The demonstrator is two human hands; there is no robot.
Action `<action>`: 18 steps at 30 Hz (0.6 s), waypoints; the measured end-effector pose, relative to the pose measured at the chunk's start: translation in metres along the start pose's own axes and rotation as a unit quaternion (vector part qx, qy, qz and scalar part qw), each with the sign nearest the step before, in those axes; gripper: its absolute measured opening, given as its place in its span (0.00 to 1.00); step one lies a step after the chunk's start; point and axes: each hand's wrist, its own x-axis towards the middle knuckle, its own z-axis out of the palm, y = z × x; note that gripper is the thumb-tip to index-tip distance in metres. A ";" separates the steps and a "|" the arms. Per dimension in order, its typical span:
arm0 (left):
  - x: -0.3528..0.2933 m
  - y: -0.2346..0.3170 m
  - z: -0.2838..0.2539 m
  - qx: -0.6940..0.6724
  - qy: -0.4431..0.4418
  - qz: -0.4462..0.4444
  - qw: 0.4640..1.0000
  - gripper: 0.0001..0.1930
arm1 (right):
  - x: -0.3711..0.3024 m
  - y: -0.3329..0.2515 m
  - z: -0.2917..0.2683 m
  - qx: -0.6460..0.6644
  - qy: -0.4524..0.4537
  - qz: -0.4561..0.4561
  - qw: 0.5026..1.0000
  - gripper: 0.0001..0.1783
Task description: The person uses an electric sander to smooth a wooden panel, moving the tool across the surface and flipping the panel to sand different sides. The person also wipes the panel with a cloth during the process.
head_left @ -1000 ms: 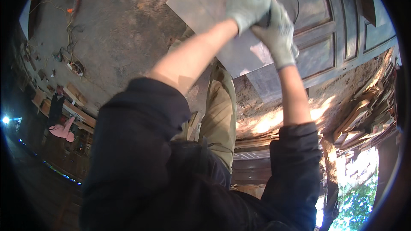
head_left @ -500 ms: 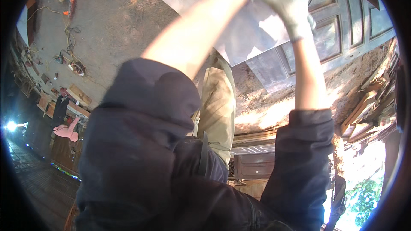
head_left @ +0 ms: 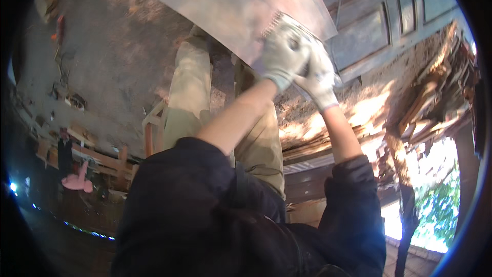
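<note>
Both my hands wear pale work gloves and are together over the near right part of a flat, pale grey board [head_left: 220, 5]. My left hand [head_left: 286, 54] is closed over the top of a pale hand tool [head_left: 301, 23] with a ridged edge; motion blur hides its exact kind. Right beside it, my right hand [head_left: 319, 79] closes round the near right end of the same tool. A dark cord [head_left: 339, 0] runs down past the board's right side toward my hands. The board lies partly over a grey panelled door [head_left: 361, 36].
My trousered legs [head_left: 189, 82] stand below the board. Scrap timber [head_left: 428, 92] is piled at the right. Cords and a small tool [head_left: 76, 101] lie on the ground to the left, near wooden pieces [head_left: 84, 136] and a pink item [head_left: 78, 178].
My hands have come down from the top edge of the view, toward my body, to the board's near edge. The whole view has shifted, and both of my legs now show.
</note>
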 end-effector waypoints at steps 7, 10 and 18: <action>0.126 0.031 -0.174 0.005 0.023 0.058 0.998 0.19 | 0.176 -0.112 0.023 -0.011 0.159 -0.082 0.984 0.43; 0.257 -0.006 -0.266 -0.158 -0.045 0.113 0.980 0.17 | 0.249 -0.157 0.004 0.132 0.223 -0.102 0.960 0.21; 0.265 0.042 -0.224 -0.139 0.015 0.052 0.989 0.21 | 0.251 -0.120 -0.003 0.095 0.271 -0.099 0.953 0.17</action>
